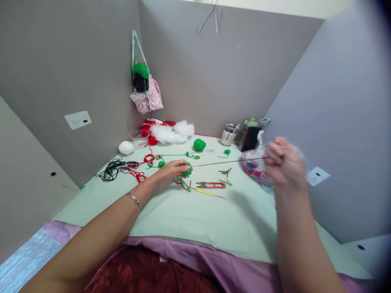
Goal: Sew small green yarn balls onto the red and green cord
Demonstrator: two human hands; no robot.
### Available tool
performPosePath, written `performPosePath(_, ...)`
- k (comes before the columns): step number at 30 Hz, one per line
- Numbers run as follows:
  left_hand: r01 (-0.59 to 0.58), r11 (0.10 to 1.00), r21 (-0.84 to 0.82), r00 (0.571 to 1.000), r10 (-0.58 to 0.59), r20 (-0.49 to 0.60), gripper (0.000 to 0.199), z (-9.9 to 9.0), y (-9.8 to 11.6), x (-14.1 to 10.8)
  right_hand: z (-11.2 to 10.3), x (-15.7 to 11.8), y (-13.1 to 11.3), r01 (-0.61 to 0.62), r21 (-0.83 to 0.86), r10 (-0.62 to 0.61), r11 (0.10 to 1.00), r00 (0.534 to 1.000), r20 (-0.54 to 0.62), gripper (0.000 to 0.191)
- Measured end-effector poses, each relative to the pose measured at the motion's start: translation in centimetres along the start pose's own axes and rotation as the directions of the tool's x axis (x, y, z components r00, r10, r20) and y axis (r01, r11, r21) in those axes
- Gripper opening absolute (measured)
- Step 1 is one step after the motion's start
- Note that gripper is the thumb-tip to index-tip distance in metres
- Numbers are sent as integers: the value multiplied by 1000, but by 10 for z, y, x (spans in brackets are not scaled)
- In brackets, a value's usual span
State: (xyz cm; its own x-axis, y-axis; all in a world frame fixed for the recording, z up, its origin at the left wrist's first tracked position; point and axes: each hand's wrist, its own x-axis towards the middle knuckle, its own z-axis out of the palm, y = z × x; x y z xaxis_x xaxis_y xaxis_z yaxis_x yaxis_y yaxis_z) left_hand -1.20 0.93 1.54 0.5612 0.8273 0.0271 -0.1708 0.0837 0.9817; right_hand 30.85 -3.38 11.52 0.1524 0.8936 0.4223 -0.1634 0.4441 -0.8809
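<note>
My left hand (174, 171) is closed on a small green crocheted piece (187, 170), with red and green yarn ends hanging below it. From that piece a dark strand of yarn (227, 162) runs taut to the right. My right hand (284, 160), raised and slightly blurred, grips the strand's far end in a fist. Just below the left hand lie orange-handled thread snips (214, 185) and a yellow-handled crochet hook (206, 192). Short red and green yarn scraps (226, 172) rest to the right of the snips.
Black yarn (113, 170) lies tangled at the left, near a white yarn ball (126, 147) and a clear tub (139, 140). White stuffing (169, 133), a green yarn ball (199, 145) and a labelled can (228, 136) stand behind. A plastic bag (256, 165) sits near my right hand.
</note>
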Motion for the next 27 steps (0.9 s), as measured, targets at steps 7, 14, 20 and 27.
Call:
performPosePath(7,15,997,-81,999,-18,-35,32,-2,-2,0,-68,14,4,71,123,-58,990,992,-109,21)
performPosePath(14,34,986,-163,999,-32,16,38,3,-4,-1,24,3,60,-282,113,270,953,957,111,22)
performPosePath(20,57,995,-82,997,-53,57,50,11,1,-5,72,-27,98,-327,-107,344,939,912,223,37)
performPosePath(27,-103,974,202,993,112,-34,32,13,-6,-1,79,-36,113,-367,-303,474,880,724,500,40)
